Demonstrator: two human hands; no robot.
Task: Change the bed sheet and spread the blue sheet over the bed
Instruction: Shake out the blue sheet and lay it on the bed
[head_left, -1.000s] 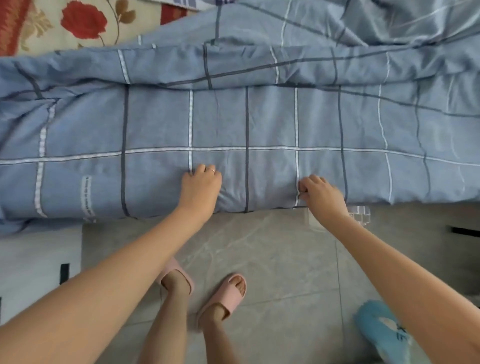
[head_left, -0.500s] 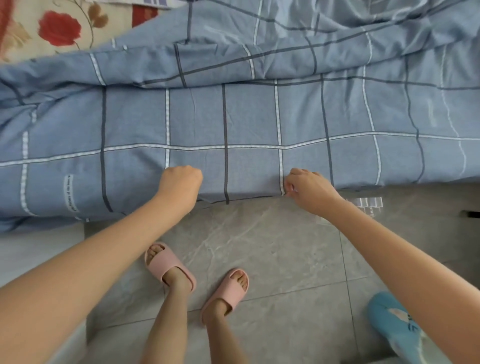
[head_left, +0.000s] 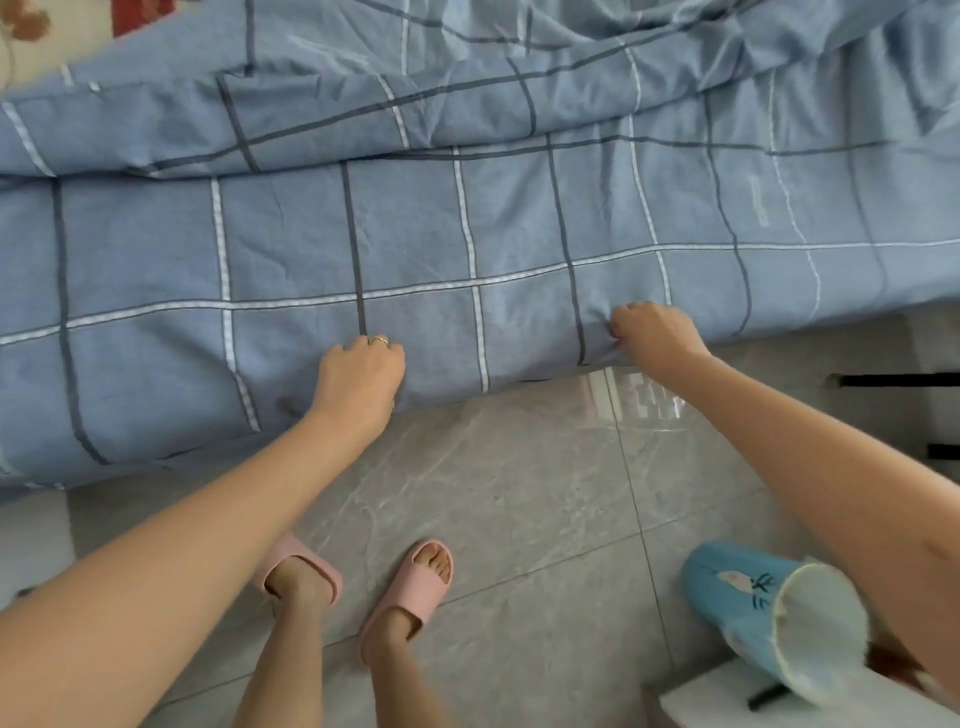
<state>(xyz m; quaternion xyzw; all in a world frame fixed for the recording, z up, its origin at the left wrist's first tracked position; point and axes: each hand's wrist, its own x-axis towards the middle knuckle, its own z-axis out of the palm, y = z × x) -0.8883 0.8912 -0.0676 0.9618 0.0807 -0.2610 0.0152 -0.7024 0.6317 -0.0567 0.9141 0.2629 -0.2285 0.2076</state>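
Grey tile floor is running along the near side, and the blue sheet is lying rumpled over the bed. Left hand is clenching around its hanging edge; right hand, a bit further along that edge, is pinching a fold.

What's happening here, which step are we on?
A person stands at the bedside with both hands on the near edge of the blue sheet. The left hand and right hand each have fingers curled into the fabric at the mattress edge. The sheet lies fairly flat close to them but is bunched in folds farther back, and floral fabric shows uncovered at the far left corner.
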